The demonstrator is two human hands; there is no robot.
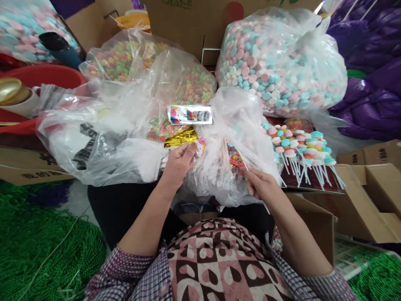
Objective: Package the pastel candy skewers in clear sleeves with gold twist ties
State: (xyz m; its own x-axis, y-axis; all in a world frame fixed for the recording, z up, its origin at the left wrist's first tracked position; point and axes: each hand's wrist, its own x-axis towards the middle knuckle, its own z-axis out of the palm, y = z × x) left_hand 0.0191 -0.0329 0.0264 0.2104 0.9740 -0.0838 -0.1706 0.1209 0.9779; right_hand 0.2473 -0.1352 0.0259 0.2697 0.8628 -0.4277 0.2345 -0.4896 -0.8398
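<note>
My left hand [181, 163] is closed around the neck of a clear plastic bag [233, 125] holding candy lollipops with thin white sticks. Gold twist ties [181, 137] lie just above that hand, under a small printed label card [189, 114]. My right hand [263, 184] pinches the bag's lower right side, near the sticks showing through the plastic. The bag rests between my hands in front of my lap.
A row of pastel lollipops [302, 148] lies on a tray at the right. Big clear sacks of pink-and-blue candy [278, 62] and multicoloured candy [125, 58] stand behind. Cardboard boxes [369, 196] sit right, green netting [37, 246] left, purple bags [372, 75] far right.
</note>
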